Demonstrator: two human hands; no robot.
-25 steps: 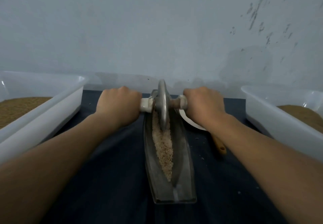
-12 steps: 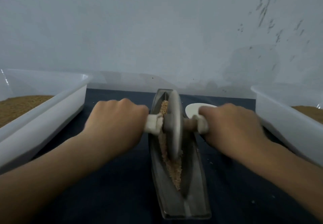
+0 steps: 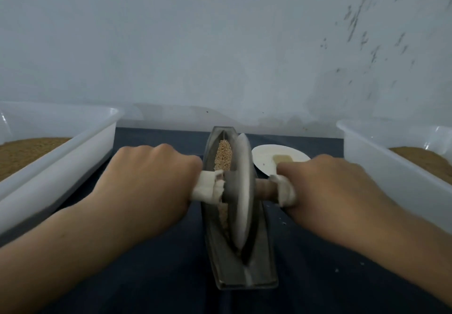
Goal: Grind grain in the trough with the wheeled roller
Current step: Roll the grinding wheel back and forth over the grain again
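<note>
Person's left hand point(image 3: 146, 181) & right hand point(image 3: 327, 189) are both bare, knuckles easy to make out. Forearms bare all the way to the pic's edge. Left forearm point(image 3: 80, 260) has one tiny dark spot point(image 3: 64, 236), edges kinda blurry tbh.

The roller point(image 3: 241, 191) stands in the trough point(image 3: 259, 260) between two tubs point(image 3: 61, 157) point(image 3: 381, 164), a plate point(image 3: 266, 157) behind right.

I look down on a dark blue surface point(image 3: 159, 277) that reaches back to a pale wall point(image 3: 220, 44). A long metal trough point(image 3: 247, 282) lies at its centre, pointing away from me. A white plate point(image 3: 266, 157) sits just right of it. The left tub point(image 3: 73, 152) and right tub point(image 3: 381, 164), both white plastic, stand at the sides. Pale crumbs point(image 3: 283, 222) dot the cloth.
</note>
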